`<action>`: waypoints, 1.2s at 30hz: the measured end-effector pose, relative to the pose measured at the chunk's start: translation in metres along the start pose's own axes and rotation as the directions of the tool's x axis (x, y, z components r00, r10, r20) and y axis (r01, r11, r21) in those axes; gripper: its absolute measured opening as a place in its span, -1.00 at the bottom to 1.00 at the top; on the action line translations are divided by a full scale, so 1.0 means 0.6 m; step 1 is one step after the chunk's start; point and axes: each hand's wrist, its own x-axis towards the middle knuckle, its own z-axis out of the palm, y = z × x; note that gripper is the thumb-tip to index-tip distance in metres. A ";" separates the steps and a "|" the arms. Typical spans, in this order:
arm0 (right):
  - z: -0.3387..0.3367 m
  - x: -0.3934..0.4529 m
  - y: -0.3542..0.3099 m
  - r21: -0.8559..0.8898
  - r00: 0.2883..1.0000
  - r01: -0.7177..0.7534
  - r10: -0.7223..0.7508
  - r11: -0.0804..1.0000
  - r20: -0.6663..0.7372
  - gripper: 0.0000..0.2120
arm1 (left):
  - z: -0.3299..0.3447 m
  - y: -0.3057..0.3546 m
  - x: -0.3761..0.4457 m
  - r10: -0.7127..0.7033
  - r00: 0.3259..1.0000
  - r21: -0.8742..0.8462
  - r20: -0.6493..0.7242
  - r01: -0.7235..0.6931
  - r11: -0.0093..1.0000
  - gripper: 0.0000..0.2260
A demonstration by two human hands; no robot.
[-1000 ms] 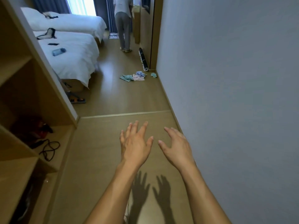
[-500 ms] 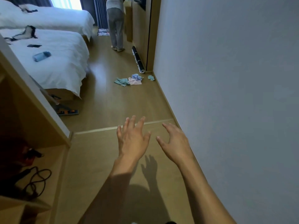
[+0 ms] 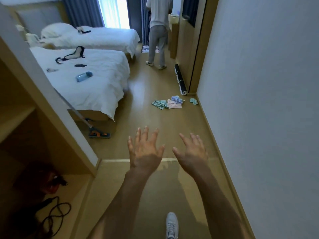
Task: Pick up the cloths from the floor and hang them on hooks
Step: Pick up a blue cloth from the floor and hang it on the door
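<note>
Left hand (image 3: 145, 152) fingers spread, holding nothing. Right hand (image 3: 192, 153) splayed too, bare. Small heap of striped green, pink and blue cloths (image 3: 167, 102) far ahead on tan wooden floor (image 3: 150, 87), near right wall (image 3: 259, 83).

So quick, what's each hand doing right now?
Left hand: open, fingers spread, holding nothing.
Right hand: open, holding nothing.

four cloths (image 3: 168, 102) on floor; two beds (image 3: 96, 83); two hands (image 3: 146, 152).
</note>
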 end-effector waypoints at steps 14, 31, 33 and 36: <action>-0.011 0.436 -0.012 -0.009 0.995 0.048 -0.047 0.999 0.092 -0.41 | 0.035 0.040 0.418 -0.051 0.998 -0.035 0.021 0.051 0.998 -0.45; 0.021 0.931 -0.102 0.050 0.984 -0.173 0.175 0.984 -0.025 -0.41 | 0.062 -0.022 0.997 0.125 0.987 -0.116 0.098 -0.114 0.987 -0.44; 0.025 0.978 -0.112 0.045 0.981 -0.190 0.191 0.981 -0.025 -0.42 | 0.070 -0.033 1.053 0.124 0.985 -0.123 0.121 -0.109 0.986 -0.44; 0.033 1.035 -0.117 0.048 0.975 -0.223 0.224 0.974 -0.015 -0.43 | 0.091 -0.048 1.120 0.125 0.980 -0.128 0.152 -0.106 0.986 -0.44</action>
